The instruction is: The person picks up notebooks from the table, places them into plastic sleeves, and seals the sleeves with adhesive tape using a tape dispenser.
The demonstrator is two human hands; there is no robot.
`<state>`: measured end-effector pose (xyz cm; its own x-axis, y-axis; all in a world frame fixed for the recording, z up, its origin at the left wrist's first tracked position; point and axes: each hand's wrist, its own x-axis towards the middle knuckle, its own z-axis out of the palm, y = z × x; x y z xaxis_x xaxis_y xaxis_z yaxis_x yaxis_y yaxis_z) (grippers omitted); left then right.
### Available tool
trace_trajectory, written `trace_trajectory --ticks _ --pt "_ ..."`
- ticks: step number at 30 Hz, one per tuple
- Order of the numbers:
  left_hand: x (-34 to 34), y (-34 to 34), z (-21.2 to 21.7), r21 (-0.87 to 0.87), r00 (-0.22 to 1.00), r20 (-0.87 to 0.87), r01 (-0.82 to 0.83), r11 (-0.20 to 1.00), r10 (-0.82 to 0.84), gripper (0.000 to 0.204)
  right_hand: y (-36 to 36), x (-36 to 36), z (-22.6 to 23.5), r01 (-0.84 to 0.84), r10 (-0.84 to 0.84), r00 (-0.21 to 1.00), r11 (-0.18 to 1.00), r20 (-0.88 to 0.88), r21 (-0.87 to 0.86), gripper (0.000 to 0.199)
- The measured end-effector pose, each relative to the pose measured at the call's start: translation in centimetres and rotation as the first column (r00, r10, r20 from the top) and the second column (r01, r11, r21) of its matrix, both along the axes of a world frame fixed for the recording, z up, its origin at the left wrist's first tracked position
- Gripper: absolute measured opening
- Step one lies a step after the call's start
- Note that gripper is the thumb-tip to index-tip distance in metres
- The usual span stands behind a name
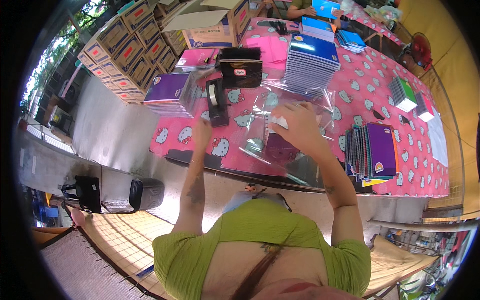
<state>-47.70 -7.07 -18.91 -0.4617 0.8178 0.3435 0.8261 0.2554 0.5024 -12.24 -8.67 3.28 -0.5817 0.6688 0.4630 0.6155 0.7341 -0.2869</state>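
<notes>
A purple notebook (280,146) lies in front of me inside loose clear plastic film (254,131), its far part hidden by my hand. My right hand (301,126) rests on top of it, fingers stretched out and thumb apart, beside a small white patch. To the left, my left hand (202,132) is closed at the near left side of a black tape dispenser (218,104) with a pale roll. Whatever its fingers hold, if anything, is too small to make out.
Spiral notebooks stand in stacks: purple (167,92) left, blue (312,62) behind, mixed colours (372,150) right. A black box (240,70) and pink sheets (267,50) lie beyond the dispenser. Cartons (125,50) rise at far left. Across the table, a person holds a blue notebook (325,8).
</notes>
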Motion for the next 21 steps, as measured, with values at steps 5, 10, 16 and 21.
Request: trace_trajectory --ticks 5,10,16,21 --pt "5.9 -0.1 13.6 0.373 0.474 0.542 0.604 0.704 -0.694 0.018 -0.4 -0.3 1.5 0.072 -0.068 0.995 0.995 0.072 -0.065 0.03" --pt "12.6 2.1 20.0 0.271 0.229 0.477 0.88 0.389 -0.849 0.03 0.1 -0.7 1.4 0.016 -0.008 0.997 0.994 0.078 -0.104 0.03" --pt "11.7 3.9 21.1 0.333 0.12 0.366 0.909 0.25 -0.923 0.015 -1.2 4.1 1.2 0.012 -0.014 0.998 0.999 0.065 0.038 0.034" --pt "13.3 3.8 21.3 0.358 0.145 0.337 0.894 0.269 -0.93 0.006 -0.6 11.2 -3.5 0.138 -0.23 0.797 0.969 -0.559 -0.203 0.052"
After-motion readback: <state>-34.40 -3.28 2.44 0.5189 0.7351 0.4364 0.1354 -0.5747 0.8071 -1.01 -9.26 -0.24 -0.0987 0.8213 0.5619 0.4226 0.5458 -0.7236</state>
